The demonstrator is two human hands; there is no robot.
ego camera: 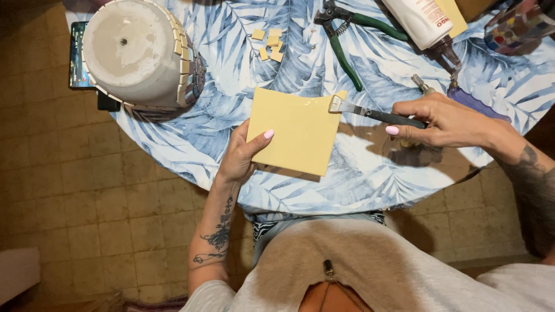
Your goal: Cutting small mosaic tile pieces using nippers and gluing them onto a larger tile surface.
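Glass, or a glazed tile, pale yellow and square with a smooth, faintly shiny face: this yellow sheet is held just above the near part of the round worktop, which is covered by a cloth printed with blue and white leaves. The left hand grips the sheet at its left edge, thumb pressed on the top face and the other fingers hidden beneath it. The right hand is closed around the dark handle of a slim cutting tool, whose pale metal head touches the sheet's upper right corner; the hand itself sits well to the right of the sheet.

Further back on the worktop lie small yellow pieces, cut square and scattered in a loose cluster. To their right rest green-handled pliers with a spring between the arms. A white squeeze bottle lies tilted with its dark nozzle pointing toward the right hand. At the left edge of the worktop an upturned grey pot, rough like concrete, has rows of small tiles stuck round its side and a drain hole in its base. A dark phone shows partly beneath the pot. Below the worktop is a floor of worn tan tiles.
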